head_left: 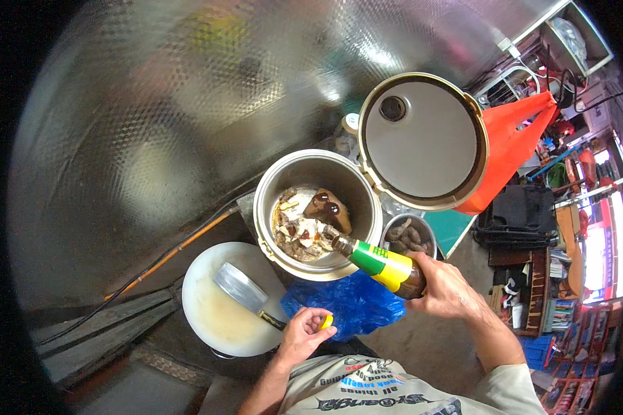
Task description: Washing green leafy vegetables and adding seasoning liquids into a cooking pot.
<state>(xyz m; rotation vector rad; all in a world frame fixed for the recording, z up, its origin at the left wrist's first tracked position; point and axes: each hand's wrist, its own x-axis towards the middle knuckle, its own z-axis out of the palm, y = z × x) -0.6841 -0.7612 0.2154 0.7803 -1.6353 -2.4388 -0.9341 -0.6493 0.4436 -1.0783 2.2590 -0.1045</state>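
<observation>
My right hand (434, 282) grips the base of a brown glass sauce bottle (385, 267) with a green and yellow label. The bottle tilts, its mouth over the open rice cooker (262, 228). Inside the pot, pale slices and brown pieces lie beside a larger chunk of food (327, 211) coated with dark sauce. Fingers and thumb of my left hand (304, 336) pinch a small yellow cap (326, 321). Close to that hand, a cleaver (241, 288) lies flat on a round white cutting board (208, 321), its dark handle pointing toward me.
The cooker's raised lid (422, 138) stands behind the pot. A metal bowl of brown lumpy food (408, 236) sits to the pot's right, near a red plastic bag (512, 149). A crumpled blue bag (360, 308) lies below the cooker. Shelves (581, 360) fill the far right.
</observation>
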